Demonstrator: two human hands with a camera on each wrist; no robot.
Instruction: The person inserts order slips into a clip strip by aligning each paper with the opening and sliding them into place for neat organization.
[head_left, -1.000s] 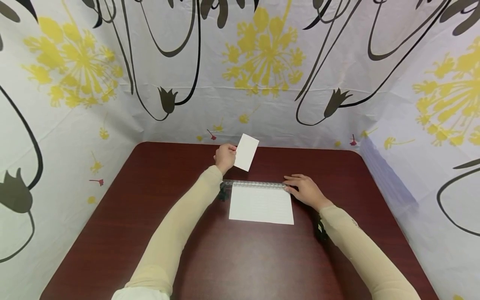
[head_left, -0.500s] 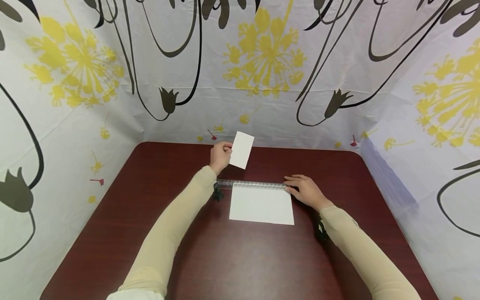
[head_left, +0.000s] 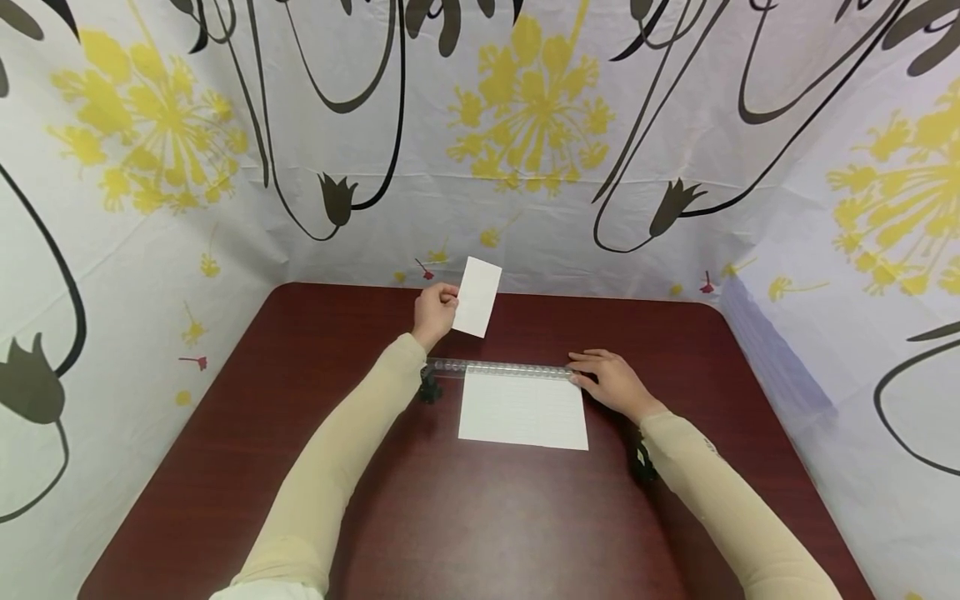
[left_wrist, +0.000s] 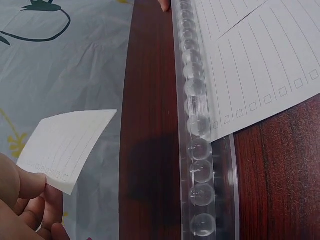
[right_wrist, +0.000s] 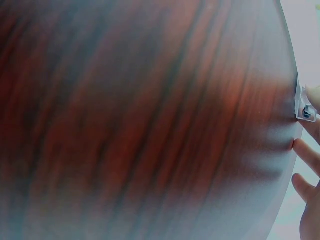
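My left hand point(head_left: 435, 315) pinches a small piece of white paper point(head_left: 477, 297) by its left side, raised over the back of the table. In the left wrist view this lined piece point(left_wrist: 70, 145) has a row of small boxes and bends slightly. A clear plastic ruler with round bumps point(head_left: 517, 369) lies across the top edge of a white lined sheet point(head_left: 522, 410), sticking out past its left side. At the ruler's right end, my right hand point(head_left: 611, 383) holds it, thumb on the near side and fingers on the far side. The right wrist view catches only the ruler's tip point(right_wrist: 306, 111).
Both papers and the ruler are on or over a dark red-brown wooden table point(head_left: 525, 517) with rounded back corners. Behind and at both sides hangs a white cloth point(head_left: 420, 200) with yellow and grey flowers. Dark wrist devices show under both forearms.
My left hand has moved a little to the left and up with the small paper piece, farther from the ruler. The right hand, ruler and sheet stay in place.
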